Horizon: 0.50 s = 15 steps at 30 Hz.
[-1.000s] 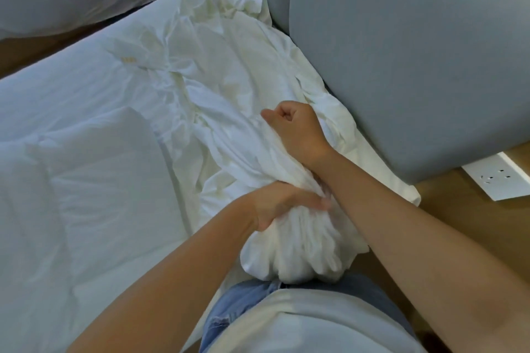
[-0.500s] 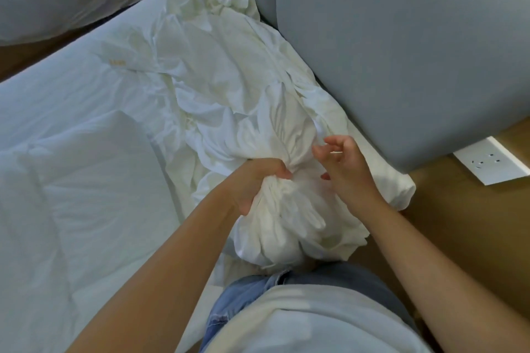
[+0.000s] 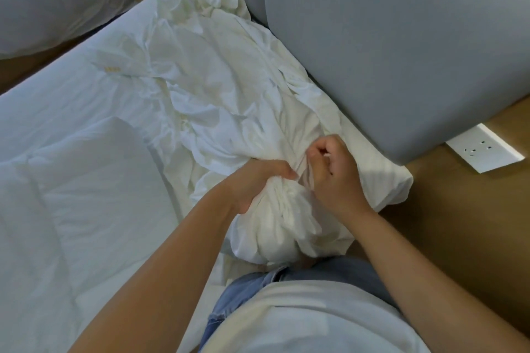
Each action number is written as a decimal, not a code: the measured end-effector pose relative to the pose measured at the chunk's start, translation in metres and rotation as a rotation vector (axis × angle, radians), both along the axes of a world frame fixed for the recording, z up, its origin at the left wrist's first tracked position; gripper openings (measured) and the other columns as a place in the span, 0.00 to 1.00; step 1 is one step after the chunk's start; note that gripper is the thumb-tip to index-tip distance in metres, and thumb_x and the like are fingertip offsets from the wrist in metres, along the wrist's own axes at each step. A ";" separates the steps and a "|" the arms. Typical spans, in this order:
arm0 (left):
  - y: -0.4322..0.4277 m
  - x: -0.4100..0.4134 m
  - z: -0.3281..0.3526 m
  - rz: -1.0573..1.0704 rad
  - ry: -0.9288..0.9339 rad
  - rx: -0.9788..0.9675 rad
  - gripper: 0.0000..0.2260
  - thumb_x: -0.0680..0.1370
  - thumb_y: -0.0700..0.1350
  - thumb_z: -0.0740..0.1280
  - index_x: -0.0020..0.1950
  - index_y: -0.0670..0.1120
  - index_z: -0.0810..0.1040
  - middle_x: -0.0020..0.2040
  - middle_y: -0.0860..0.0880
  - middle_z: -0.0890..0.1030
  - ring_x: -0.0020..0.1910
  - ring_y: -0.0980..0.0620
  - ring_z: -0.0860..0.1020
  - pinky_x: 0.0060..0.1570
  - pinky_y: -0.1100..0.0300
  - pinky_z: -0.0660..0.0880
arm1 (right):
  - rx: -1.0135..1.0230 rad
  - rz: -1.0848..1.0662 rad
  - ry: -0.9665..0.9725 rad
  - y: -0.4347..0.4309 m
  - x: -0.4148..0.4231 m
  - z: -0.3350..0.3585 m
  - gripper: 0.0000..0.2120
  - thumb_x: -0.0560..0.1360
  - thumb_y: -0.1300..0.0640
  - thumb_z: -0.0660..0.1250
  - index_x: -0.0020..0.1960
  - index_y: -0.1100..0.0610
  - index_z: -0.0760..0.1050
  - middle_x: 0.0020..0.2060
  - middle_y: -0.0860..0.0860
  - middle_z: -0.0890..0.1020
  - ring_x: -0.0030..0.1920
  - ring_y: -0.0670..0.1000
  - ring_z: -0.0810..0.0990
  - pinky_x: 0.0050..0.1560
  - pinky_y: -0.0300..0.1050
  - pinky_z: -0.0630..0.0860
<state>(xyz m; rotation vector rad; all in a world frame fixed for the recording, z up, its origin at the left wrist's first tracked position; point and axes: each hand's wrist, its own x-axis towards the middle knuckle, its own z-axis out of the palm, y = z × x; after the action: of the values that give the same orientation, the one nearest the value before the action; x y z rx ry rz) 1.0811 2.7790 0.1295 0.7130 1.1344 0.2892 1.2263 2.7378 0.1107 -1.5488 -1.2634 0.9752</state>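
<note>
The sheet (image 3: 218, 100) is partly gathered. Its near end is bunched into a tight bundle (image 3: 281, 226) against the person's waist, just off the near corner of the headboard (image 3: 401, 37). The rest lies loose and creased along the foot of the headboard, running to its far end.

The left hand (image 3: 258, 180) is closed in a fist round the neck of the bundle. The right hand (image 3: 335, 178), between the left hand and the headboard, has its fingers curled and pinches folds of sheet just above that neck.

I judge the gathering about a third done: the long crumpled stretch beside the headboard has yet to be drawn in. A duvet (image 3: 71, 195) lies on the side of the sheet away from the headboard.
</note>
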 end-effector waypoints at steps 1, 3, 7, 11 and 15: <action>-0.002 0.001 0.000 -0.121 0.060 0.030 0.18 0.62 0.41 0.74 0.52 0.43 0.80 0.45 0.48 0.84 0.47 0.49 0.82 0.52 0.56 0.77 | 0.080 0.000 -0.009 0.005 -0.001 0.012 0.08 0.78 0.66 0.60 0.40 0.63 0.70 0.35 0.47 0.70 0.35 0.40 0.69 0.39 0.27 0.66; -0.009 0.006 -0.001 -0.370 0.172 0.012 0.16 0.65 0.44 0.77 0.51 0.47 0.79 0.42 0.57 0.83 0.44 0.60 0.80 0.44 0.68 0.75 | 0.217 0.045 0.019 0.022 -0.003 0.037 0.09 0.78 0.66 0.60 0.39 0.60 0.68 0.32 0.45 0.68 0.33 0.39 0.68 0.37 0.28 0.64; -0.012 0.011 -0.003 -0.147 0.158 0.088 0.08 0.67 0.38 0.74 0.44 0.46 0.82 0.37 0.56 0.84 0.39 0.61 0.81 0.37 0.71 0.74 | 0.169 0.225 0.105 0.055 -0.006 0.062 0.11 0.77 0.61 0.62 0.36 0.53 0.68 0.31 0.43 0.69 0.29 0.38 0.68 0.34 0.28 0.65; 0.006 -0.001 0.004 0.112 -0.056 0.040 0.12 0.62 0.38 0.69 0.44 0.40 0.82 0.40 0.43 0.82 0.41 0.45 0.81 0.48 0.53 0.75 | -0.030 0.192 0.168 0.032 -0.001 0.020 0.05 0.78 0.61 0.63 0.43 0.59 0.74 0.39 0.48 0.74 0.36 0.38 0.71 0.42 0.28 0.69; 0.001 -0.001 0.011 0.107 -0.117 -0.009 0.19 0.62 0.37 0.67 0.52 0.38 0.78 0.42 0.42 0.80 0.42 0.44 0.79 0.46 0.52 0.75 | -0.022 0.165 0.174 0.025 0.003 0.001 0.01 0.78 0.55 0.64 0.48 0.52 0.74 0.47 0.43 0.75 0.48 0.39 0.74 0.52 0.28 0.69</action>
<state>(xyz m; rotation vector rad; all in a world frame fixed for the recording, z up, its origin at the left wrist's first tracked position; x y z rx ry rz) 1.0802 2.7798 0.1410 0.6201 1.0631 0.4109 1.2294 2.7631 0.1121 -1.3596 -1.2753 1.2056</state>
